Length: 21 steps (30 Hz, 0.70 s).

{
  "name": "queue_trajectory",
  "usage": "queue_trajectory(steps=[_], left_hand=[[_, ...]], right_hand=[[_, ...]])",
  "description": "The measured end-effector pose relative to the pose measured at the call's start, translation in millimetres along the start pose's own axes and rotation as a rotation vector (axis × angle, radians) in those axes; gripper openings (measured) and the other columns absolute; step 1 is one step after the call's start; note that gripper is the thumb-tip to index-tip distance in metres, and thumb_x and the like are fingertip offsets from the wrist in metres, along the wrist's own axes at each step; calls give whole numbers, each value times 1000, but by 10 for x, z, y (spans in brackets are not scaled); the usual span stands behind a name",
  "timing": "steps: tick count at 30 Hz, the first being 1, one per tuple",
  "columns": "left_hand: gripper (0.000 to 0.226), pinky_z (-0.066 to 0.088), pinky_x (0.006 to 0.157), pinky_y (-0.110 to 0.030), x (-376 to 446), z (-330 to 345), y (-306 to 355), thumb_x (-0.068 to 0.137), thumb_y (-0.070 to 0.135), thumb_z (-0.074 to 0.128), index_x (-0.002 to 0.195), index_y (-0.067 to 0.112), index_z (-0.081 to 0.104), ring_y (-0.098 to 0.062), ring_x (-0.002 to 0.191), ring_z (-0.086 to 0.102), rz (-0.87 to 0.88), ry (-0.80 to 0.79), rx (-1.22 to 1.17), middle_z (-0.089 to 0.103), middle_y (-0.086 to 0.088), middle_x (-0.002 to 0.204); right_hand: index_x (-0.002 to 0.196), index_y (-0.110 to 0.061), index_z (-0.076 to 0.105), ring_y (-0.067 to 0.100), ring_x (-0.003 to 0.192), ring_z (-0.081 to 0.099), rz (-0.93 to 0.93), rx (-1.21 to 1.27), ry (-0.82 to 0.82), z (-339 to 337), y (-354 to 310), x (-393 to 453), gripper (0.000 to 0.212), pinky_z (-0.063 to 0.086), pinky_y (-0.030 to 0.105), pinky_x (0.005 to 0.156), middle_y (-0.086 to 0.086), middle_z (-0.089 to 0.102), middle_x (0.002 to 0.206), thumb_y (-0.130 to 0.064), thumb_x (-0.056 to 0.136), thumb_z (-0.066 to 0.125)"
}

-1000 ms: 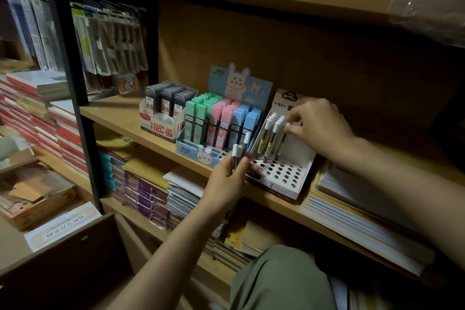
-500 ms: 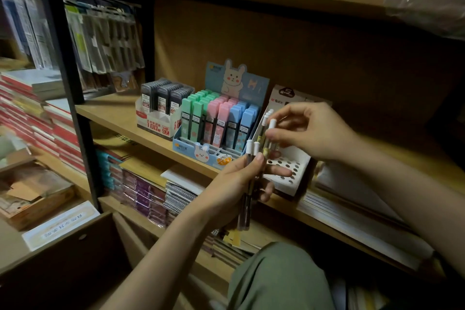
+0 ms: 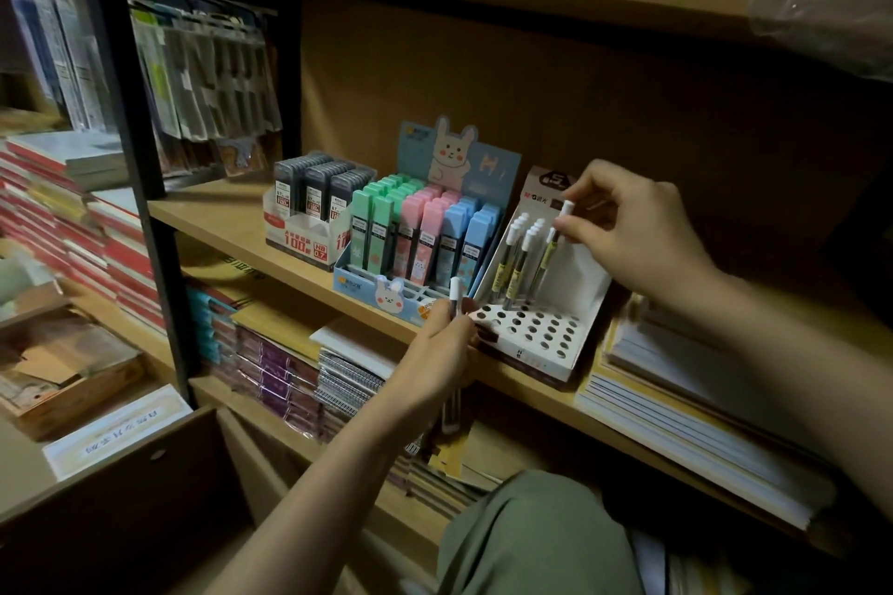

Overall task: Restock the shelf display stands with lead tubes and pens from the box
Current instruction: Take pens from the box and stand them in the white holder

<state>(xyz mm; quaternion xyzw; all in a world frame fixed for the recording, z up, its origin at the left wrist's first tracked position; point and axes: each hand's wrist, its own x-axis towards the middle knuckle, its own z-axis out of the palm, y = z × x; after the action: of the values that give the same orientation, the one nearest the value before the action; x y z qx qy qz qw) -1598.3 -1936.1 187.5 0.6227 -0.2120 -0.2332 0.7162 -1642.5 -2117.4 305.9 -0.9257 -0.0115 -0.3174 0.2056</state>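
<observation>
Bunny stand (image 3: 420, 300) — beside pen stand (image 3: 536, 333)

The right hand (image 3: 638, 232) is carrying a white-capped pen (image 3: 559, 227) away from the left hand (image 3: 437, 353), up over the white perforated cardboard stand (image 3: 531, 329); the left hand is dropping lower, now gripping fewer pens.

The scene is dim and warm. The most light falls on the pastel plastic lead tubes (image 3: 419, 232) and the white cardboard pen stand (image 3: 534, 329). The back of the wooden shelf (image 3: 217, 208) is in deep shadow. The edges bend and look soft.
</observation>
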Motion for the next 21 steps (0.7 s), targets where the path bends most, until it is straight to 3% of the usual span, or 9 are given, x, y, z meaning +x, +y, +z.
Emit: queue_trajectory(steps=[3,5,7,10,12,15,21], left_hand=[[25,43,59,-18,12,-24,3,103,9,36,122,16,49,-5,62,50,29,-27,-64,59,2,83],[25,51,69,-22,27,-28,-2,103,11,37,122,21,51,-6,73,60,75,-14,-58,65,-1,101],[28,57,72,-27,42,-23,-16,103,16,40,124,31,51,-12,78,64,129,9,-6,67,3,105],[33,53,69,-33,80,-7,-97,103,23,42,123,49,46,-12,76,60,161,50,147,66,8,105],[31,46,77,-36,108,6,-137,103,23,41,126,43,46,-9,79,55,161,64,189,66,5,110],[27,41,78,-36,116,-6,-113,103,20,38,107,43,51,-6,74,54,111,76,148,67,6,112],[17,44,72,-25,113,-78,-98,103,15,37,110,30,39,1,66,53,89,9,89,64,9,123]], right_hand=[[97,-17,63,9,87,68,6,10,-19,68,26,-16,18,60,37,81,-9,66,92,-15,84,74],[95,-20,62,7,86,69,4,14,-33,83,32,-23,17,61,36,79,-10,66,92,-17,84,74],[93,-22,62,6,85,69,-1,2,-55,89,28,-23,16,60,35,78,-10,67,92,-19,83,74],[93,-22,62,6,84,68,12,-39,-50,88,25,11,16,59,32,77,-9,67,90,-20,83,75],[92,-20,65,5,82,67,43,-73,-24,72,34,69,16,58,26,75,-9,66,88,-20,81,77],[90,-19,68,4,83,62,91,-144,-57,70,45,160,18,48,14,69,-10,63,86,-23,77,80],[91,-18,72,2,82,60,103,-192,-106,115,34,169,16,45,12,68,-10,62,83,-26,78,79]])
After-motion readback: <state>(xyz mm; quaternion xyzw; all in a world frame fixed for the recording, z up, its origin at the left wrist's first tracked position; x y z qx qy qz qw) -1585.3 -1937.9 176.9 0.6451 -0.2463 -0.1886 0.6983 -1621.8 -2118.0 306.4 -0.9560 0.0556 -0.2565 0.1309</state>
